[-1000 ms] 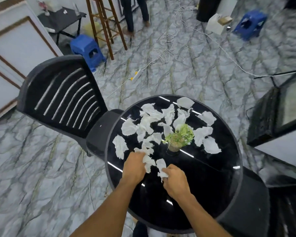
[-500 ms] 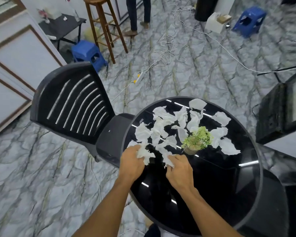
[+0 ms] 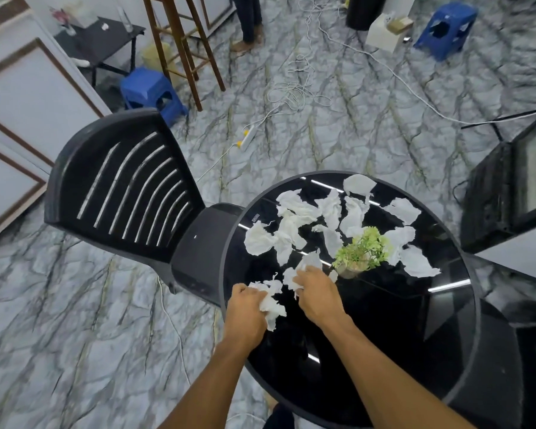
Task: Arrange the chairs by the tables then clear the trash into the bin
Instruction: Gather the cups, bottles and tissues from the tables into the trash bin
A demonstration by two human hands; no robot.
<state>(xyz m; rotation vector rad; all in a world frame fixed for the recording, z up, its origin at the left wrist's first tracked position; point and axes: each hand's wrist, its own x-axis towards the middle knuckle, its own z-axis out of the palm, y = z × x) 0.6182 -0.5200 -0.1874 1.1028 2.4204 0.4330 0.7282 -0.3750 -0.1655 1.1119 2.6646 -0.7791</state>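
Observation:
A round black glass table (image 3: 384, 335) carries several crumpled white tissues (image 3: 294, 209) scattered around a small green potted plant (image 3: 361, 253). My left hand (image 3: 245, 308) grips a bunch of tissue (image 3: 271, 306) at the table's near left edge. My right hand (image 3: 317, 292) pinches another tissue (image 3: 307, 264) just left of the plant. A black slatted chair (image 3: 121, 187) is tucked against the table's left side. A second black chair (image 3: 514, 366) shows partly at the lower right.
White cables (image 3: 291, 94) and a power strip (image 3: 246, 136) trail across the marble floor. Blue stools (image 3: 150, 89) (image 3: 446, 26), a wooden bar stool (image 3: 180, 41) and a person's legs (image 3: 249, 23) stand at the back. A black cabinet (image 3: 508, 187) is on the right.
The view has shifted left and down, so the table sits further right. My left hand has gathered more tissue and drawn back; my right hand has reached forward onto a tissue near the plant.

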